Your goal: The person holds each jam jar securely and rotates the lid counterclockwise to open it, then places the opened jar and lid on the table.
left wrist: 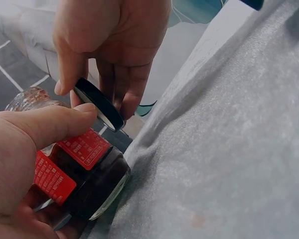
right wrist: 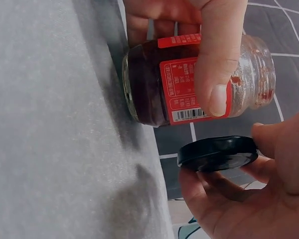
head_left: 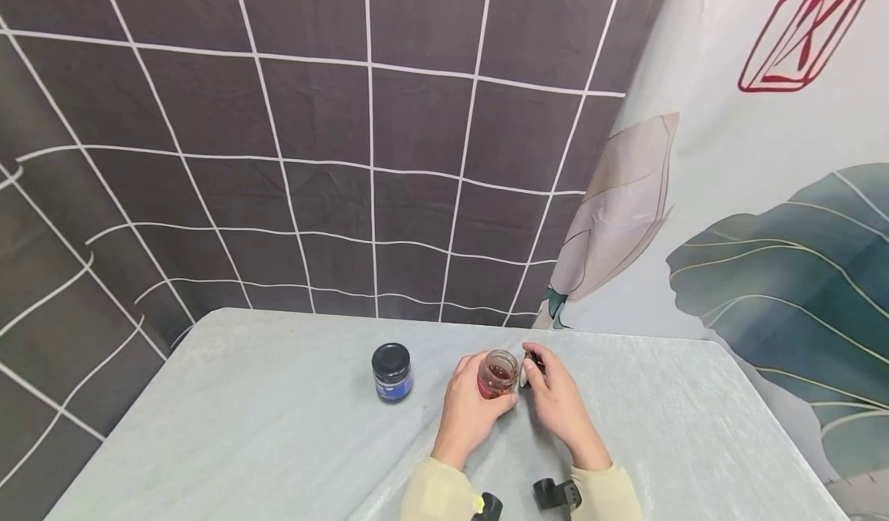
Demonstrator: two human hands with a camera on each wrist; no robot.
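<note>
A glass jar [head_left: 497,376] with a red label and dark contents stands uncapped, its threaded mouth bare. My left hand [head_left: 471,409] grips it round the side, thumb across the label [right wrist: 182,84]. Just right of the jar, my right hand [head_left: 559,405] holds a black lid [right wrist: 218,153] by its rim between thumb and fingers. In the left wrist view the lid [left wrist: 99,103] is tilted on edge beside the jar, its pale inner side partly showing. A gap separates lid and jar in the right wrist view.
A second jar [head_left: 392,373] with a black lid and blue label stands to the left on the cloth-covered table [head_left: 264,421]. Behind the table hangs a dark gridded curtain [head_left: 312,197]; a leaf-patterned cloth [head_left: 750,258] hangs at the right.
</note>
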